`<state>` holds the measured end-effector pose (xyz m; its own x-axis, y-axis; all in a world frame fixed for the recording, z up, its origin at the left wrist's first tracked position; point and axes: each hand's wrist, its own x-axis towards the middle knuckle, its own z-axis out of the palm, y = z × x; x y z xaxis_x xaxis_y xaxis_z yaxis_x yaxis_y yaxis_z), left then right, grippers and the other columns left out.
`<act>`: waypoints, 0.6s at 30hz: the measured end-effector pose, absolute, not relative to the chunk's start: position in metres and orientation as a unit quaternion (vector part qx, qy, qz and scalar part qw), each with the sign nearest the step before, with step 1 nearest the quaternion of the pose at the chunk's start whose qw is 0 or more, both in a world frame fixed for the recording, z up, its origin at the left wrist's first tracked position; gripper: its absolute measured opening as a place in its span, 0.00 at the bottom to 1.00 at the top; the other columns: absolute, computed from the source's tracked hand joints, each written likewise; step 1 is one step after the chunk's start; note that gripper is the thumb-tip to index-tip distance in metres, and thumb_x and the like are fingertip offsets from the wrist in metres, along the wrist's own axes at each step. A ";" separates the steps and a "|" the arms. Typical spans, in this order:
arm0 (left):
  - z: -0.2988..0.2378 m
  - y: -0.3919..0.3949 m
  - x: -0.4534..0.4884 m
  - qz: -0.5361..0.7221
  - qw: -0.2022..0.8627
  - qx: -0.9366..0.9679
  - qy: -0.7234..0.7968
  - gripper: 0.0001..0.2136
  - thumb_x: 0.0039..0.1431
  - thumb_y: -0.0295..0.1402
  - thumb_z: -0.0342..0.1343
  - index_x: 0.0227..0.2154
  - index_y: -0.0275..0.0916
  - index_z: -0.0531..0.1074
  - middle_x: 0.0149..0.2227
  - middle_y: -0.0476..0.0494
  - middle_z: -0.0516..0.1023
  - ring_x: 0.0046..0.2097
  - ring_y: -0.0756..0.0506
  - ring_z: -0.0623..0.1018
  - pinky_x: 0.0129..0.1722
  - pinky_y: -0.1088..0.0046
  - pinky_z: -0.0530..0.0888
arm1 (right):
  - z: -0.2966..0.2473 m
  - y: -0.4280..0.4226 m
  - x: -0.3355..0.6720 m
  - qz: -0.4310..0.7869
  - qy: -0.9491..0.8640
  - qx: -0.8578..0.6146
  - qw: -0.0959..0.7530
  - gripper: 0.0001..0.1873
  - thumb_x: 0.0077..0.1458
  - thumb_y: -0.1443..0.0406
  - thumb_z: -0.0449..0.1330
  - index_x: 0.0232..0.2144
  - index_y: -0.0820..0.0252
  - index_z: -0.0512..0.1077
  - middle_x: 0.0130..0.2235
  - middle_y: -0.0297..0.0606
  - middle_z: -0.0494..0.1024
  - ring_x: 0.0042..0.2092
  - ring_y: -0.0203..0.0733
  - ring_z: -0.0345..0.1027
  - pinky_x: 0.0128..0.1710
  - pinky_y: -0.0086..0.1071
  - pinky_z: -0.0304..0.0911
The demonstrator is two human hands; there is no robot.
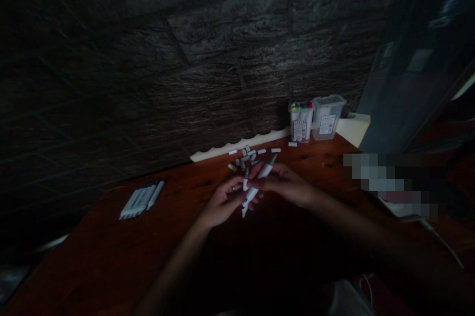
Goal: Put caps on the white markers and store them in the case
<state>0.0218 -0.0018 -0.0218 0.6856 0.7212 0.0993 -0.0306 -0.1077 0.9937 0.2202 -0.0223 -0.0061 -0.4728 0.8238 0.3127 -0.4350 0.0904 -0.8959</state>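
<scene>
On a dim wooden bench (111, 246), in front of a clear tub (300, 122) of markers, the left hand (222, 202) and right hand (287, 184) both grasp one white marker (264, 172). Loose caps (245, 157) lie between them and the tub. A row of markers (142, 198) lies far left of it.

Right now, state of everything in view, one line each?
left hand: shut on marker
right hand: shut on marker
marker: tilted, held above table
loose caps: scattered on table
marker row: lying side by side
marker box: open, markers upright inside
second box: contents unclear
</scene>
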 end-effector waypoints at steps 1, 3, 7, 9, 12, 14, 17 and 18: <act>-0.022 -0.002 0.022 0.305 0.617 0.679 0.255 0.12 0.61 0.34 0.56 0.44 0.34 0.68 0.39 0.38 0.79 0.32 0.48 0.79 0.31 0.73 0.76 | -0.006 -0.022 0.220 0.649 -0.560 -0.174 0.485 0.05 0.54 0.68 0.62 0.35 0.61 0.69 0.29 0.31 0.75 0.27 0.32 0.69 0.30 0.29 0.65; -0.021 -0.002 0.022 0.306 0.613 0.681 0.258 0.11 0.61 0.34 0.56 0.44 0.34 0.68 0.39 0.38 0.79 0.32 0.48 0.79 0.30 0.73 0.76 | -0.006 -0.023 0.221 0.646 -0.561 -0.175 0.487 0.05 0.54 0.68 0.62 0.35 0.61 0.69 0.29 0.31 0.75 0.27 0.32 0.69 0.30 0.29 0.64; -0.020 -0.002 0.022 0.301 0.609 0.686 0.261 0.12 0.61 0.34 0.55 0.44 0.34 0.67 0.38 0.38 0.78 0.31 0.48 0.79 0.29 0.73 0.76 | -0.005 -0.022 0.221 0.643 -0.557 -0.182 0.492 0.06 0.54 0.68 0.62 0.35 0.61 0.69 0.28 0.31 0.74 0.27 0.31 0.69 0.29 0.28 0.63; -0.019 -0.002 0.022 0.300 0.610 0.685 0.261 0.11 0.61 0.34 0.56 0.44 0.34 0.67 0.38 0.39 0.79 0.31 0.48 0.78 0.29 0.73 0.76 | -0.005 -0.022 0.221 0.642 -0.556 -0.184 0.494 0.06 0.54 0.68 0.62 0.35 0.61 0.69 0.28 0.31 0.74 0.26 0.31 0.69 0.29 0.28 0.63; -0.017 -0.003 0.023 0.301 0.606 0.687 0.264 0.11 0.60 0.34 0.56 0.43 0.34 0.68 0.37 0.39 0.79 0.31 0.49 0.78 0.29 0.74 0.76 | -0.005 -0.021 0.221 0.641 -0.558 -0.184 0.494 0.06 0.54 0.67 0.62 0.35 0.61 0.69 0.28 0.31 0.74 0.27 0.31 0.69 0.29 0.28 0.63; -0.016 -0.003 0.023 0.300 0.602 0.690 0.267 0.12 0.61 0.34 0.56 0.44 0.34 0.68 0.37 0.40 0.79 0.31 0.49 0.78 0.29 0.73 0.75 | -0.005 -0.021 0.222 0.637 -0.560 -0.184 0.496 0.06 0.54 0.67 0.62 0.35 0.60 0.69 0.28 0.30 0.74 0.27 0.31 0.68 0.29 0.28 0.63; -0.015 -0.004 0.023 0.296 0.600 0.692 0.270 0.11 0.61 0.34 0.55 0.43 0.34 0.68 0.36 0.40 0.78 0.31 0.48 0.78 0.30 0.73 0.75 | -0.005 -0.021 0.222 0.637 -0.557 -0.189 0.498 0.06 0.53 0.67 0.63 0.35 0.60 0.70 0.29 0.30 0.74 0.27 0.31 0.68 0.29 0.28 0.63; -0.015 -0.004 0.023 0.297 0.601 0.691 0.270 0.11 0.61 0.34 0.55 0.43 0.34 0.68 0.36 0.40 0.78 0.31 0.48 0.78 0.30 0.73 0.75 | -0.006 -0.021 0.222 0.638 -0.557 -0.190 0.497 0.06 0.53 0.66 0.63 0.35 0.60 0.70 0.28 0.30 0.74 0.27 0.31 0.68 0.29 0.28 0.63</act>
